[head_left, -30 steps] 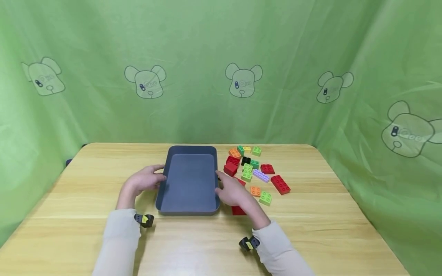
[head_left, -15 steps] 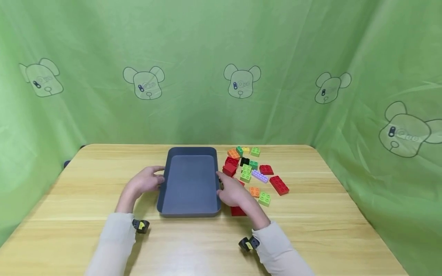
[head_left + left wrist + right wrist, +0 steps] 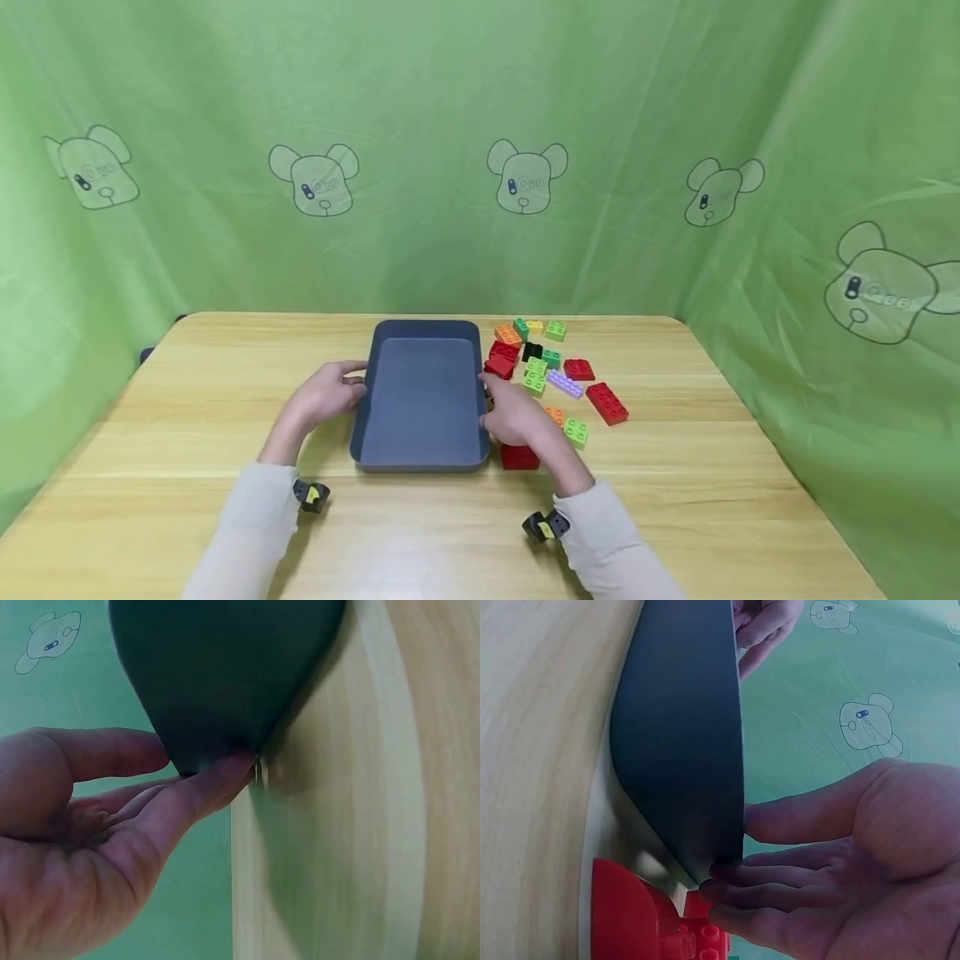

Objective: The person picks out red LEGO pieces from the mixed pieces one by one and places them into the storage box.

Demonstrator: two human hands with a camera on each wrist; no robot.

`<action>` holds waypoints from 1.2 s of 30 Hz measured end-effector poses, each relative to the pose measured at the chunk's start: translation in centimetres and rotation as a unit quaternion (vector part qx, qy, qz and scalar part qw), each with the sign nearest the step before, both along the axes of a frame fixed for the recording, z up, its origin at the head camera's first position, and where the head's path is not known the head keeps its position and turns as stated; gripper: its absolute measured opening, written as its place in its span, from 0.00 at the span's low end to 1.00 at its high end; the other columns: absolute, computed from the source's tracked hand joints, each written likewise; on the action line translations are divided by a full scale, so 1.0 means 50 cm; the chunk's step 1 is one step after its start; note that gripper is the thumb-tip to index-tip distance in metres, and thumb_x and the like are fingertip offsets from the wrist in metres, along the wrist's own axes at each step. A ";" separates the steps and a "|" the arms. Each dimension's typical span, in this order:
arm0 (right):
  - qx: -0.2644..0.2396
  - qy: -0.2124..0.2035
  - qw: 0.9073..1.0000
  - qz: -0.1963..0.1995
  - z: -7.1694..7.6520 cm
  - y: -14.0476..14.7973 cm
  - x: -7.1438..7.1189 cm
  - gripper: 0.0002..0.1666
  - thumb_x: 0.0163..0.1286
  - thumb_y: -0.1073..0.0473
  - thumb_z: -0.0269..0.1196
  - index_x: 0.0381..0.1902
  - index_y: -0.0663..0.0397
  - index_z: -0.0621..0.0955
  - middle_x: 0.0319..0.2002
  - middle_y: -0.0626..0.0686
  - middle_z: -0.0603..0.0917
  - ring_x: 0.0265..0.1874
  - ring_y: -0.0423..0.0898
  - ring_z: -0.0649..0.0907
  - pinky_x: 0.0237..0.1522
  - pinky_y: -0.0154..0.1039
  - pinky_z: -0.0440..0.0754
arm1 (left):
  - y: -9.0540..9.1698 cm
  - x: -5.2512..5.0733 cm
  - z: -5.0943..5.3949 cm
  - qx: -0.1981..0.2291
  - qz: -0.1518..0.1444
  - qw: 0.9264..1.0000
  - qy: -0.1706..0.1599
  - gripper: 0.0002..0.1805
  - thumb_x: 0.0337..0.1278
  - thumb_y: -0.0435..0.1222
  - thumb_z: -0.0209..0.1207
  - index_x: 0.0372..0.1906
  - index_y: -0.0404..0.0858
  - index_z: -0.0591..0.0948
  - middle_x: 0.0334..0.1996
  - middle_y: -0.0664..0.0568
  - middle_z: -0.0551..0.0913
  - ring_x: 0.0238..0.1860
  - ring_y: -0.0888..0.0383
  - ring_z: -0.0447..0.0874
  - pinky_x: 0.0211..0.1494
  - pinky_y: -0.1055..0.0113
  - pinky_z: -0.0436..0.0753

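A dark blue-grey tray (image 3: pixel 427 400) lies between both hands, its inside bare. My left hand (image 3: pixel 326 393) holds its left side; in the left wrist view the thumb of that hand (image 3: pixel 97 832) meets the tray's (image 3: pixel 225 667) rim and the fingertips its lower edge. At the right side my right hand (image 3: pixel 517 414) grips likewise, thumb on the rim and fingertips low on the outer wall (image 3: pixel 682 735). Just beyond the tray's right wall are red bricks (image 3: pixel 520 457), one partly behind the right hand.
Several loose bricks lie right of the tray: a long red one (image 3: pixel 607 403), a purple one (image 3: pixel 565 383), a light green one (image 3: pixel 576 432), orange ones (image 3: pixel 507 334) and others. Green cloth (image 3: pixel 420 250) with printed bear heads stands behind the wooden table (image 3: pixel 675 517).
The tray has shifted a little to the right, with both hands moving along at its sides. The right hand now covers more of the nearby orange brick. The loose bricks stay put.
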State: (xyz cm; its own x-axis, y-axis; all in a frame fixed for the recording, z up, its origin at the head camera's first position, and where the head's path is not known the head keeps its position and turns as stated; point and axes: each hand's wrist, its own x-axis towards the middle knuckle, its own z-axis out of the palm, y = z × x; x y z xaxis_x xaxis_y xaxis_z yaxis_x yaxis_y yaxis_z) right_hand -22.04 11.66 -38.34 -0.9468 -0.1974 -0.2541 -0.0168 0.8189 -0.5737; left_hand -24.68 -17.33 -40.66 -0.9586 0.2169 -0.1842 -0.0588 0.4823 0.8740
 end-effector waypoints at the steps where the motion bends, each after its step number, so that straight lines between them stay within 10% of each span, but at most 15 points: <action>1: 0.000 0.000 1.000 0.000 0.000 0.001 0.000 0.42 0.69 0.69 0.61 0.78 0.56 0.62 0.70 0.61 0.74 0.51 0.54 0.79 0.51 0.46 0.83 | 0.001 -0.001 -0.001 -0.003 0.002 1.000 0.001 0.33 0.66 0.26 0.52 0.74 0.25 0.62 0.46 0.35 0.86 0.38 0.57 0.84 0.44 0.66 0.85; 36: -0.011 -0.007 1.000 0.007 0.010 0.012 -0.005 0.44 0.62 0.73 0.64 0.76 0.58 0.64 0.64 0.63 0.79 0.50 0.53 0.82 0.54 0.49 0.85 | 0.006 -0.001 -0.004 -0.021 0.013 1.000 -0.002 0.32 0.71 0.31 0.54 0.75 0.27 0.61 0.66 0.25 0.73 0.56 0.37 0.85 0.59 0.53 0.86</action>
State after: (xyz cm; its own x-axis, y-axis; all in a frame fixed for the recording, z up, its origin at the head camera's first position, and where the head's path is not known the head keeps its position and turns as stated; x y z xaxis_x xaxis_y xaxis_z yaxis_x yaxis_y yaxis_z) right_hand -22.27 12.23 -37.82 -0.9403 -0.2167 -0.2625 -0.0202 0.8053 -0.5925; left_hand -24.71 -17.01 -40.88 -0.9632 0.1829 -0.1970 -0.0761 0.5171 0.8525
